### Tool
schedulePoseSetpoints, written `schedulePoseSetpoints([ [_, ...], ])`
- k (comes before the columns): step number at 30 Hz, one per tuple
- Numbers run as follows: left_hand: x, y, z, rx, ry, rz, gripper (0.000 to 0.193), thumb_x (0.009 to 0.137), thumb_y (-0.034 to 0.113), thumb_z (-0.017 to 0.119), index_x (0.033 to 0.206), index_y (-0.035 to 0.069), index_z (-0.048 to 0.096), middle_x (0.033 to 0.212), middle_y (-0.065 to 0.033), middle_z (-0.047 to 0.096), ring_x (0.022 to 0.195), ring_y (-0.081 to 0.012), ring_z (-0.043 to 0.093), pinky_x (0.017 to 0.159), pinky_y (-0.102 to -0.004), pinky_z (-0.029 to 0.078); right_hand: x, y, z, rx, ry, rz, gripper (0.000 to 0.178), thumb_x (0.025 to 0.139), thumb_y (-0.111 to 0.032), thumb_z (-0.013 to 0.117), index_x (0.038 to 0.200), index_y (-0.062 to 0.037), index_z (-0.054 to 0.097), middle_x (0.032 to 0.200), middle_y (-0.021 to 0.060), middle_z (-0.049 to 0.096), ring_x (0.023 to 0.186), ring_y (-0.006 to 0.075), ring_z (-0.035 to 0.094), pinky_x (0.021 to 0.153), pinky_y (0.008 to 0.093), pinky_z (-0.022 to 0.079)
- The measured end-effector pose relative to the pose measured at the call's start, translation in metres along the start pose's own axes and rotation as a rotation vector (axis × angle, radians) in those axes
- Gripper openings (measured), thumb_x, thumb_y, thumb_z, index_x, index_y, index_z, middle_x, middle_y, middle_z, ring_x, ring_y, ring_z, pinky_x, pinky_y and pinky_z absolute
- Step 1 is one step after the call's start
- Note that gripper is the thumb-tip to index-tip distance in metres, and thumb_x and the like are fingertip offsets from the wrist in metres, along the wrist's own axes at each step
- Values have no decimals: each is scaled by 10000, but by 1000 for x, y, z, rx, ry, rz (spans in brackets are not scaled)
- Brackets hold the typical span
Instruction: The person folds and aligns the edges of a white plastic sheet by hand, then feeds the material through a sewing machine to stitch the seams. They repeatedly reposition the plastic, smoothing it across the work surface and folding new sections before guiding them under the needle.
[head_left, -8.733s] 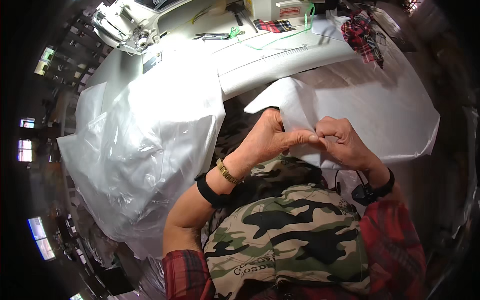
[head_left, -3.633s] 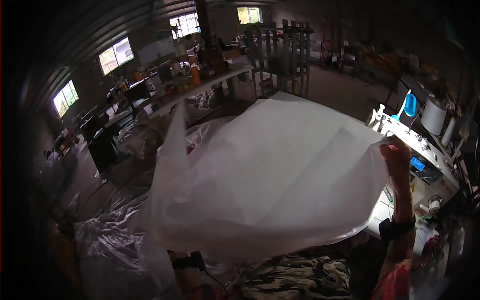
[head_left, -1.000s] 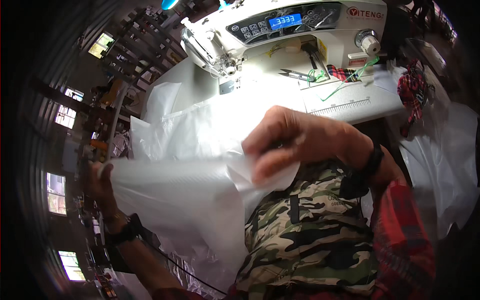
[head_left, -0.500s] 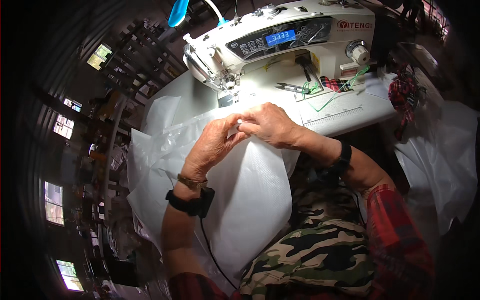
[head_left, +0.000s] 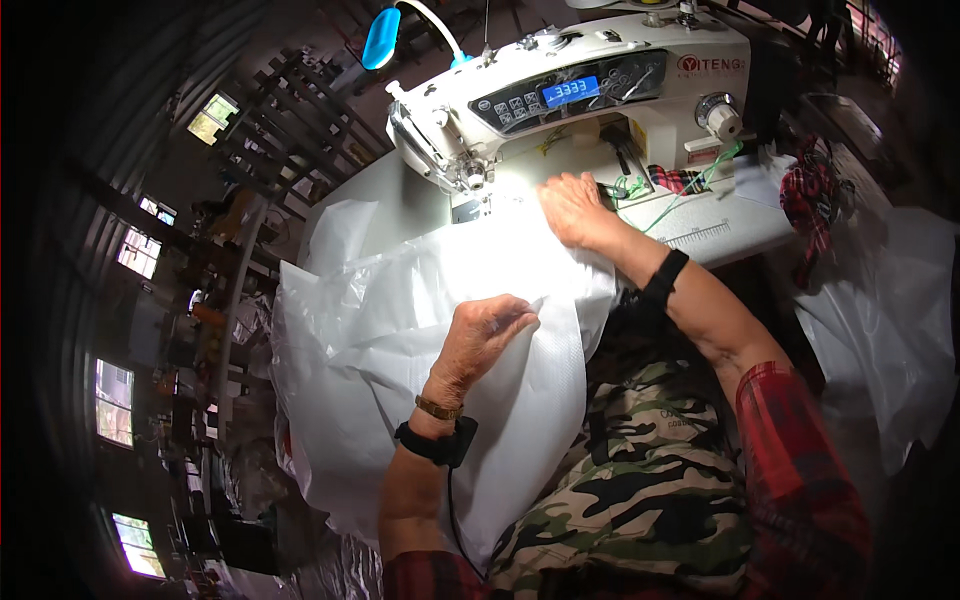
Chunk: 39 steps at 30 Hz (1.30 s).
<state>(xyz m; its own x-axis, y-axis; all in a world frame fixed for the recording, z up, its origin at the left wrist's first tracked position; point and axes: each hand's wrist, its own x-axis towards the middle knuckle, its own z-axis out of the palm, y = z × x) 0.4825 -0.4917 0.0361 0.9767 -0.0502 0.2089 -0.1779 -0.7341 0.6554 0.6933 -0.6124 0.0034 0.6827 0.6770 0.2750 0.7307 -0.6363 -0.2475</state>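
Note:
A large white plastic woven sheet [head_left: 545, 370] drapes from the sewing machine bed over my lap, brightly lit close to the needle. My left hand [head_left: 485, 340] pinches a fold of it between thumb and fingers, below the machine's front edge. Farther up and to the right, my right hand [head_left: 574, 208] rests by the bed with curled fingers, over the sheet's upper edge; its fingertips are washed out by glare, so what they hold is hidden. Thread snips [head_left: 604, 189] lie partly behind that hand. Left of it stands the presser foot [head_left: 488, 203].
The white sewing machine [head_left: 690, 65] spans the back, with a blue lamp [head_left: 382, 38] above. Green thread [head_left: 665, 215] and a red plaid scrap [head_left: 678, 180] lie on its bed. More plaid cloth [head_left: 808, 205] and another white sheet [head_left: 875, 330] hang at right.
My hands, together on the sheet before, are now apart. The left has moved down and toward me with the fold; the right has gone up and right, beside the snips.

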Motion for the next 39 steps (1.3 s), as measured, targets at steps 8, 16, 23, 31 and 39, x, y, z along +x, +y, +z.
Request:
schedulePoseSetpoints([
  [8,-18,28,-31,51,190,164,141,767,-65,746,874,-6,676,971,-73,657,767,-136,605,663,-249,500,-24,-20,-32,186,138,-329,133,850,-140,581,931,-41,547,872,171,616,799,374,616,727,495,468],
  [16,-11,45,-63,349,260,353,107,773,84,772,846,59,697,923,-71,688,835,-244,659,984,-435,468,-85,-83,-113,175,364,-748,135,820,-92,624,827,-41,499,769,88,577,720,256,648,627,372,525],
  [23,-26,53,-74,257,291,301,129,776,60,770,829,23,659,837,-75,656,806,-237,631,872,-378,471,-109,-50,-107,1265,-37,-199,113,897,-62,684,956,25,644,893,14,643,873,73,588,810,250,489],
  [31,-19,69,-66,244,373,329,123,813,105,749,813,33,649,814,-91,646,781,-265,593,825,-364,419,-122,-74,-97,1200,255,-251,171,929,-86,632,972,78,651,741,66,668,711,60,567,677,274,526],
  [39,-24,54,-47,75,539,147,148,800,115,748,789,9,646,687,-92,590,684,-230,518,721,-346,409,-137,-85,-103,933,267,-207,260,955,-139,592,1061,86,668,712,206,663,637,65,571,592,281,502],
])
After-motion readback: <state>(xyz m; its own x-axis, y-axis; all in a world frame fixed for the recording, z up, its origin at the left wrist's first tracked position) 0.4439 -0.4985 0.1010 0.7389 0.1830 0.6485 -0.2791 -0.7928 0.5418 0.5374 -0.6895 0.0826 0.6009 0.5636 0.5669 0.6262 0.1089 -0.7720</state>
